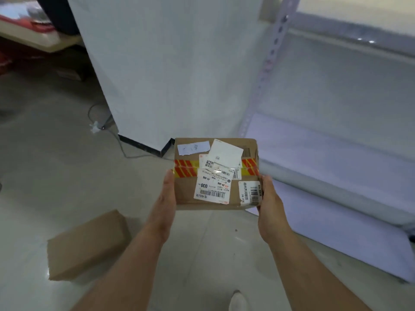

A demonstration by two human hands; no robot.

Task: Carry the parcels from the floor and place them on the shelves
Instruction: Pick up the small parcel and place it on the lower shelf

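A brown cardboard parcel [186, 194] with white shipping labels and a band of red-and-yellow tape is held in the air in front of me. My left hand [165, 203] presses its left side and my right hand [269, 205] presses its right side. A second, plain brown parcel [86, 245] lies on the floor at the lower left. The white metal shelving unit [336, 153] stands to the right, with a low shelf level just beyond the held parcel.
A white pillar [170, 70] with a black base stands straight ahead. A grey cable [122, 147] trails across the pale tiled floor beside it. A perforated shelf upright [267, 63] rises at the unit's left edge. My shoe tip [238, 301] shows at the bottom.
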